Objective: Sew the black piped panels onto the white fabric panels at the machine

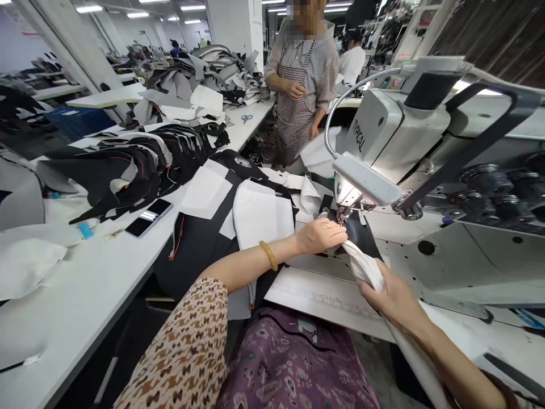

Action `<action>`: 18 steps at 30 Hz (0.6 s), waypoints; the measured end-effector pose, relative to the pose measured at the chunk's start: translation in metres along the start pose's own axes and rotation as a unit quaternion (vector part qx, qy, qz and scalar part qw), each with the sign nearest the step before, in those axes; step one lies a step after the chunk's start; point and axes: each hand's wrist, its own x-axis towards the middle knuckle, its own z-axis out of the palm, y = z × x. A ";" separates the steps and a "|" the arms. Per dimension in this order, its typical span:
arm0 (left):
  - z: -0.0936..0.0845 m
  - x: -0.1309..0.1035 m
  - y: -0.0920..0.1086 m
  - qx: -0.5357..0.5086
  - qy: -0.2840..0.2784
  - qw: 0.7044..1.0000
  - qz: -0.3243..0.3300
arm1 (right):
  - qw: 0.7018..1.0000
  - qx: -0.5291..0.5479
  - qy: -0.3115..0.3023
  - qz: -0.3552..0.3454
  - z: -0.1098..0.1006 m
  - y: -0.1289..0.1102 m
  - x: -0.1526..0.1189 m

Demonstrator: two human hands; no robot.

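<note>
My left hand (321, 235) is closed on the fabric right in front of the needle area of a white sewing machine (374, 128). White fabric (361, 262) runs in a bunched strip from my left fingers to my right hand (389, 289), which is wrapped round it lower and to the right. Dark fabric (361, 234) lies under the presser foot (342, 213), and a lamp on a bendable metal neck lights that spot. The fingertips of my left hand are close to the foot and partly hide the fabric there.
Black and white cut pieces (259, 213) lie left of the machine. A side table (114, 264) holds a phone (149, 218), stacked dark pieces (140, 165) and blue scissors (246, 119). A person in a checked apron (293, 108) stands beyond the machine. A ruler strip (323, 292) borders the front edge.
</note>
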 end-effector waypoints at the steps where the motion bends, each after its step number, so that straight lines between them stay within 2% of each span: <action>1: 0.001 0.001 0.000 0.001 -0.006 1.000 -0.002 | 0.999 -0.037 -0.007 0.006 -0.006 -0.007 0.000; 4: 0.002 0.003 -0.001 0.007 -0.021 1.000 -0.003 | 0.991 -0.134 -0.023 0.012 -0.018 -0.021 0.000; 6: 0.001 0.005 -0.003 0.012 -0.027 1.000 -0.004 | 0.984 -0.177 0.009 -0.017 -0.025 -0.024 0.002; 8: -0.001 0.005 -0.005 0.013 -0.030 0.999 0.004 | 0.970 -0.216 0.086 -0.069 -0.031 -0.025 0.005; 10: -0.002 0.004 -0.008 0.008 -0.017 0.999 0.025 | 0.941 -0.248 0.185 -0.134 -0.037 -0.028 0.010; 12: -0.003 0.002 -0.011 0.001 0.012 0.999 0.045 | 0.928 -0.238 0.221 -0.184 -0.042 -0.033 0.017; 13: -0.003 0.002 -0.012 -0.003 0.024 0.999 0.047 | 0.939 -0.218 0.190 -0.188 -0.045 -0.037 0.022; 15: -0.002 0.001 -0.015 -0.013 0.035 0.998 0.043 | 0.966 -0.208 0.091 -0.123 -0.050 -0.044 0.031; 18: -0.003 0.003 -0.016 -0.015 0.055 0.996 0.062 | 0.971 -0.231 0.032 -0.052 -0.056 -0.052 0.037</action>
